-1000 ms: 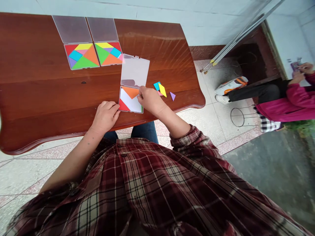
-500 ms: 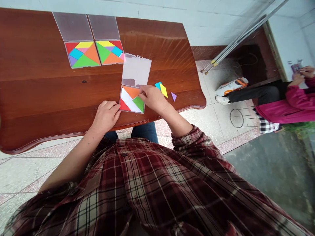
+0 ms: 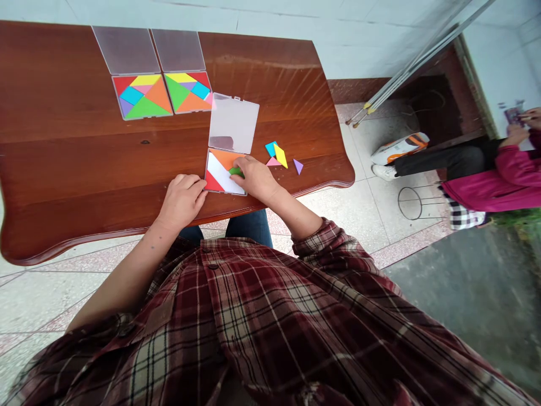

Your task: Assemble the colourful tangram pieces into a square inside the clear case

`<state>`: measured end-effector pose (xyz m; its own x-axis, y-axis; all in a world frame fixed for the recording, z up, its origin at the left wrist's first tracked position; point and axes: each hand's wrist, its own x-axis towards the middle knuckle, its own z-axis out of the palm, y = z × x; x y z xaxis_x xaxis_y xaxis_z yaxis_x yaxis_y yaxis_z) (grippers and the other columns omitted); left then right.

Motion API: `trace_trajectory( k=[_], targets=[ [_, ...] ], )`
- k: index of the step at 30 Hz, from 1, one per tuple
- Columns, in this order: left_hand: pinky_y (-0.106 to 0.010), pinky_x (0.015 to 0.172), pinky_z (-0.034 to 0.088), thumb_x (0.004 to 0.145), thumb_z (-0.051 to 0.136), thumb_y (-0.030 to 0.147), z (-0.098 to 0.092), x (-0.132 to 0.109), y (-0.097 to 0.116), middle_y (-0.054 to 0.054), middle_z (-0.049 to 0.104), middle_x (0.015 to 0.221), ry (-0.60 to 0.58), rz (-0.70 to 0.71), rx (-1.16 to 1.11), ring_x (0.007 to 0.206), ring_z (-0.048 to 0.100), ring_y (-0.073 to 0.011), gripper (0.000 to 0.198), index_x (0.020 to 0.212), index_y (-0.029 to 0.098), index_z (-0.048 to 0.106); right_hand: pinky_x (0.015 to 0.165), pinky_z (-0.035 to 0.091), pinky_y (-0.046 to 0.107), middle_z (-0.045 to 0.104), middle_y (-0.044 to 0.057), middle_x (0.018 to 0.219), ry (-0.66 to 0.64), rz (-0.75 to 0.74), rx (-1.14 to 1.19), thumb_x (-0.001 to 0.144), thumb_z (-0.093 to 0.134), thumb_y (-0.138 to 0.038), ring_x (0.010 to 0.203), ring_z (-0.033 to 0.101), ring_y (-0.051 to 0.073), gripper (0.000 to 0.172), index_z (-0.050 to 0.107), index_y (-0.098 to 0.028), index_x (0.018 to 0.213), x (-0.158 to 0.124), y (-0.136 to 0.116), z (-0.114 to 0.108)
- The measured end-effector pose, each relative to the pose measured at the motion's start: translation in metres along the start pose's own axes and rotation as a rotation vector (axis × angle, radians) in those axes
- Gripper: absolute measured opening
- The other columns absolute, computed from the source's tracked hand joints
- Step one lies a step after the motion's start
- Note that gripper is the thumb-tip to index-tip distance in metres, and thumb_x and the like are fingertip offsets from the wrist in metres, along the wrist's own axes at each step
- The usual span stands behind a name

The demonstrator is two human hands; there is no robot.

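Observation:
An open clear-lidded case [image 3: 234, 124] lies near the table's front edge. Inside it are an orange piece [image 3: 224, 157], a red piece [image 3: 214, 181] and a green piece [image 3: 235, 171], with a white diagonal area between them. My right hand [image 3: 256, 179] has its bent fingertips on the green piece, partly covering it. At the case's left edge rests my left hand [image 3: 181, 198], its fingers curled together by the red corner. Right of the case lie a blue piece [image 3: 270, 148], a yellow piece [image 3: 280, 156], a pink piece [image 3: 274, 162] and a purple triangle [image 3: 298, 166].
Two open cases filled with coloured pieces [image 3: 146, 97] [image 3: 188, 90] lie farther back on the brown table [image 3: 76, 163]. At the right sits a person in a magenta top [image 3: 477, 187], beside a white and orange bag [image 3: 399, 149] and metal poles.
My right hand has shifted slightly down and left, from the case's upper right onto the green piece. The pink piece beside the yellow one has come into view. My left hand stays put.

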<state>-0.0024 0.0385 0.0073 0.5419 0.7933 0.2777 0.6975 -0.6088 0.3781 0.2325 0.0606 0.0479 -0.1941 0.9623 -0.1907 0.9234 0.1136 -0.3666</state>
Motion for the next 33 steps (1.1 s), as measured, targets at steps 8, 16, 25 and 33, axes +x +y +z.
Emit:
trace_trajectory(
  k=[8, 16, 25, 33],
  targets=[
    [-0.047, 0.085, 0.048, 0.095, 0.048, 0.027, 0.0, 0.001, 0.0, -0.011, 0.068, 0.106, 0.007, 0.001, -0.011, 0.093, 0.057, -0.0277, 0.025, 0.104, 0.02, 0.07, 0.087, 0.049, 0.039, 0.062, 0.014, 0.119, 0.145, -0.029, -0.011, 0.089, 0.059, -0.028, 0.107, 0.059, 0.028, 0.029, 0.06, -0.018, 0.116, 0.01, -0.004, 0.001],
    [-0.045, 0.085, 0.049, 0.097, 0.046, 0.028, -0.001, 0.001, 0.001, -0.011, 0.069, 0.107, 0.01, 0.015, 0.02, 0.093, 0.058, -0.0272, 0.027, 0.103, 0.018, 0.07, 0.092, 0.05, 0.041, 0.061, 0.016, 0.123, 0.076, -0.033, -0.09, 0.092, 0.055, -0.029, 0.11, 0.059, 0.03, 0.029, 0.061, -0.018, 0.119, 0.02, -0.015, 0.006],
    [-0.044, 0.085, 0.048, 0.097, 0.048, 0.029, -0.001, 0.0, -0.002, -0.011, 0.069, 0.106, 0.035, 0.017, 0.006, 0.094, 0.059, -0.0271, 0.025, 0.104, 0.019, 0.07, 0.091, 0.047, 0.037, 0.06, 0.014, 0.123, 0.15, -0.012, -0.015, 0.093, 0.054, -0.028, 0.107, 0.059, 0.026, 0.029, 0.06, -0.017, 0.12, 0.012, -0.002, -0.004],
    [-0.044, 0.084, 0.049, 0.097, 0.047, 0.027, -0.001, 0.0, -0.004, -0.011, 0.07, 0.104, 0.043, 0.031, 0.06, 0.092, 0.059, -0.0268, 0.025, 0.103, 0.019, 0.07, 0.092, 0.048, 0.043, 0.067, 0.014, 0.11, 0.361, 0.313, -0.002, 0.09, 0.055, -0.026, 0.104, 0.061, 0.028, 0.023, 0.064, -0.018, 0.11, -0.004, 0.09, -0.033]
  ],
)
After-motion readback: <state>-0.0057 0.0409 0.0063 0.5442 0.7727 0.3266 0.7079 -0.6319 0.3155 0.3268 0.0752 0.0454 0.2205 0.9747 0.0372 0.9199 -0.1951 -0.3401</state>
